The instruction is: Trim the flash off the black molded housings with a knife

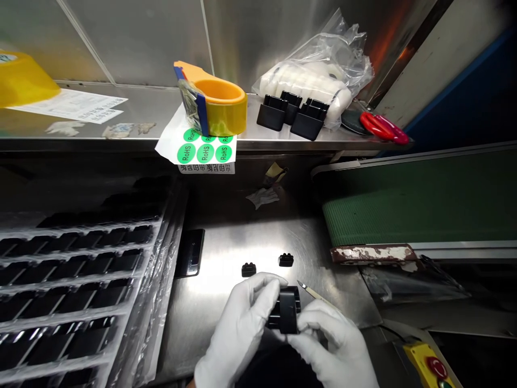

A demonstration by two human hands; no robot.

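Observation:
Both my hands wear white gloves and meet low in the middle of the view. My left hand and my right hand are both closed around one black plastic housing, held just above the steel bench. A thin knife blade sticks out up and to the left from my right hand. Two small black plastic pieces lie on the bench just beyond the housing.
A clear tray of black parts fills the left. On the shelf stand a yellow tape dispenser, green RoHS stickers, black housings, a bag of white parts and red scissors. A green conveyor belt runs at right, a red button below.

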